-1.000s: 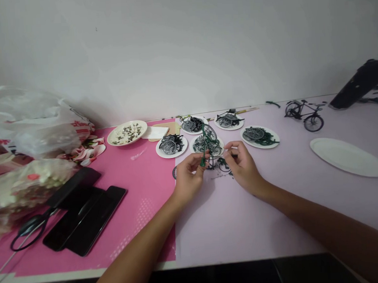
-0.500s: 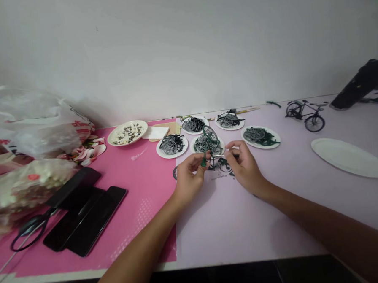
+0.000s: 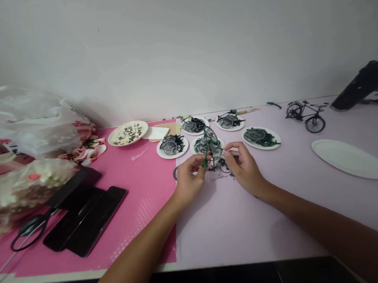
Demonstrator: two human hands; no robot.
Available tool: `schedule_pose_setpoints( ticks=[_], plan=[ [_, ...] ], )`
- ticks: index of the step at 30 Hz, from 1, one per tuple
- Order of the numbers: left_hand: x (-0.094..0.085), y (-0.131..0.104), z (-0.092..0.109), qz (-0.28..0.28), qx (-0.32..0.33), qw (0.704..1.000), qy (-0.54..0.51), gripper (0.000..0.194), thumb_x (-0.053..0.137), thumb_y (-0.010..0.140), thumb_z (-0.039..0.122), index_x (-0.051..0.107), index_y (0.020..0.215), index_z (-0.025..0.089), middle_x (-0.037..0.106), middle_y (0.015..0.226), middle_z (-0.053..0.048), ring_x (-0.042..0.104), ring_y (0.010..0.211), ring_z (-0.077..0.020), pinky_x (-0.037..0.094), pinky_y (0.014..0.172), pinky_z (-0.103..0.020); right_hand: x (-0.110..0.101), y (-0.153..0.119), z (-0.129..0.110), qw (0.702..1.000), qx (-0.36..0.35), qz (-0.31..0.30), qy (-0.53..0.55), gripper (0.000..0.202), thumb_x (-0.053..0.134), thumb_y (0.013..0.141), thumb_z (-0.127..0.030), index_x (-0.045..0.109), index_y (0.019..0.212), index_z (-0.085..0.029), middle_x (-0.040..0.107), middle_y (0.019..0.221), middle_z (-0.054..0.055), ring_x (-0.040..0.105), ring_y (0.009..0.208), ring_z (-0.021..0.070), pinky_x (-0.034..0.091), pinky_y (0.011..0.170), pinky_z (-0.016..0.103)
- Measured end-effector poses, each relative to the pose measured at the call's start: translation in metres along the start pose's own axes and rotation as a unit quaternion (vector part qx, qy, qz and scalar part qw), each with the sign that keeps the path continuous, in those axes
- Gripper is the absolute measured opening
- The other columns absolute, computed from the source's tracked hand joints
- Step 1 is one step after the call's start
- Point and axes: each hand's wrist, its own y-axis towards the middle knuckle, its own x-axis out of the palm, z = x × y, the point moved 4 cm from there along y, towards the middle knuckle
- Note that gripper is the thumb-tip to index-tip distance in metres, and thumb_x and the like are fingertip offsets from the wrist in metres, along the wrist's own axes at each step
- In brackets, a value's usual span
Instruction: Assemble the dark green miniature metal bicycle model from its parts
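My left hand (image 3: 190, 174) is closed in a pinch on a green toy bicycle part (image 3: 205, 162), which stands upright from the fingertips with a spoked wheel at its upper end. My right hand (image 3: 245, 167) is closed round a small screwdriver (image 3: 236, 156); its dark handle shows between the fingers, and its thin shaft is hard to see now. Just beyond both hands, a white plate (image 3: 193, 140) bears grey wheels and green pieces. On the table between and under the hands lie dark bicycle parts (image 3: 224, 166), partly hidden by the fingers.
Several white plates of wheels and frame parts stand behind, such as the right one (image 3: 272, 133). An assembled black toy bicycle (image 3: 306, 113) and a bare oval plate (image 3: 350, 158) are to the right. Leftward are a bowl (image 3: 113, 139), black phone (image 3: 98, 220) and plastic bags (image 3: 32, 120).
My right hand has shifted slightly, and the screwdriver's shaft, visible reaching toward the green part before, shows less now. My left hand stays nearly in place with the green part.
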Motion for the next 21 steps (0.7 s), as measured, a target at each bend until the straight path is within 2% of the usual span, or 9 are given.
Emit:
schedule_pose_setpoints(
  ticks=[7,12,21],
  plan=[
    [-0.0002,0.0,0.0008,0.0,0.009,1.0,0.002,0.021,0.071,0.09,0.025,0.074,0.109,0.017,0.078,0.117,-0.013,0.077,0.105,-0.0237,0.061,0.092,-0.034,-0.0004,0.0006,0.0054,1.0,0.011,0.003,0.007,0.029,0.043,0.108,-0.054,0.051,0.111,-0.027,0.036,0.056,-0.009,0.033,0.047,0.0126,0.024,0.045,0.025],
    [-0.0002,0.0012,-0.0014,-0.003,-0.003,1.0,-0.014,0.022,0.073,0.089,0.026,0.075,0.109,0.016,0.08,0.113,-0.013,0.077,0.101,-0.0232,0.061,0.088,-0.033,-0.0009,0.0002,0.0065,1.0,-0.006,0.013,-0.004,0.021,0.05,0.107,-0.047,0.05,0.114,-0.027,0.035,0.063,-0.009,0.033,0.05,0.0123,0.024,0.046,0.024],
    [-0.0015,0.0013,-0.0026,-0.001,-0.014,1.0,-0.026,0.025,0.076,0.085,0.026,0.076,0.108,0.016,0.079,0.117,-0.014,0.077,0.104,-0.0241,0.061,0.089,-0.034,0.0011,-0.0007,0.0036,1.0,-0.006,-0.009,-0.021,0.018,0.046,0.108,-0.043,0.048,0.116,-0.027,0.036,0.065,-0.009,0.032,0.049,0.0118,0.025,0.045,0.024]
  ],
)
